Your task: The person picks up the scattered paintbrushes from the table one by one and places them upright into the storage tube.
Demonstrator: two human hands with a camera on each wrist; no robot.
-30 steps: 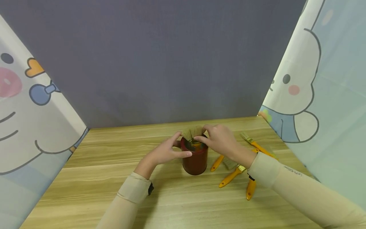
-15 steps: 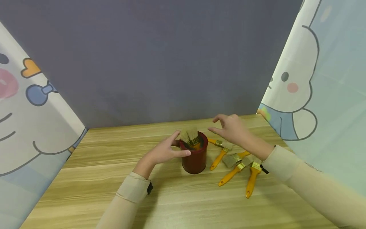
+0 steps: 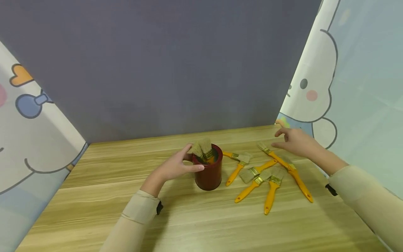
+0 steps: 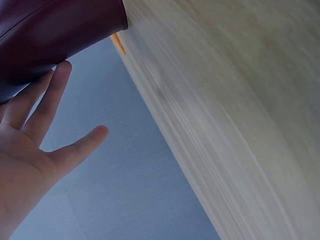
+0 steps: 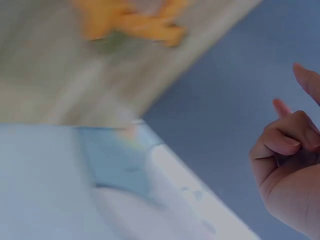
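A dark red can (image 3: pixel 208 177) stands upright on the wooden table, with paintbrushes (image 3: pixel 206 147) in it, bristles up and leaning left. At its left side my left hand (image 3: pixel 171 169) has its fingers fairly straight; in the left wrist view the fingertips touch the can (image 4: pixel 65 37) while the thumb sticks out apart from it. My right hand (image 3: pixel 298 142) hovers over the table's back right, holding nothing, its thumb and index finger spread and other fingers loosely bent. Nearest to it lies a paintbrush (image 3: pixel 274 156) with a yellow-orange handle.
Several more paintbrushes lie loosely overlapping right of the can, among them one brush (image 3: pixel 272 192) pointing toward me and another handle (image 3: pixel 302 185) farther right. A grey panel (image 3: pixel 189 70) rises behind the table (image 3: pixel 94 196). Cartoon-printed sheets (image 3: pixel 355 105) flank both sides.
My right hand has let go of a paintbrush in the can, then moved away to the right, past the loose brushes. The left hand has stayed at the can.
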